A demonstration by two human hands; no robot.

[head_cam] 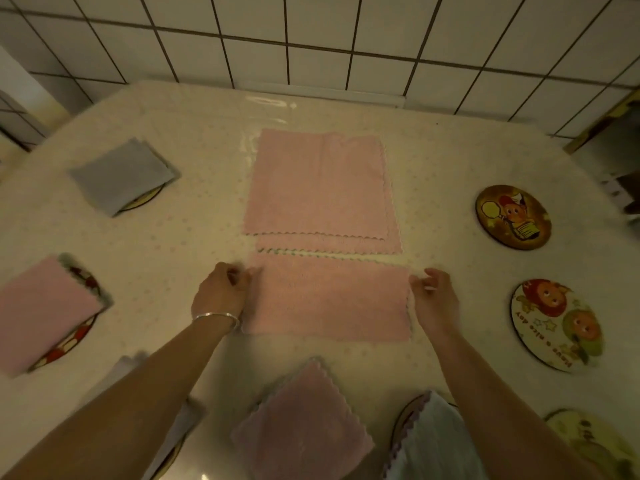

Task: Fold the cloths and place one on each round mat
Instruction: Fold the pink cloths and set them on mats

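A pink cloth (329, 299) lies folded into a wide strip in front of me. My left hand (221, 292) pinches its upper left corner. My right hand (434, 296) is at its right edge, fingers curled against the upper right corner. Behind it lies a flat stack of pink cloths (320, 188). Folded cloths cover round mats at the left: a grey one (121, 174) and a pink one (41, 310). Another folded pink cloth (301, 420) and a pale striped one (436, 441) lie near me. Bare round mats sit at the right: a dark one (512, 216), a white one (557, 323) and a yellowish one (588, 441).
The table (194, 133) has a pale dotted cover and stands against a white tiled wall (311, 36). A pale folded cloth (173, 424) shows under my left forearm. Dark objects sit at the far right edge (628, 192).
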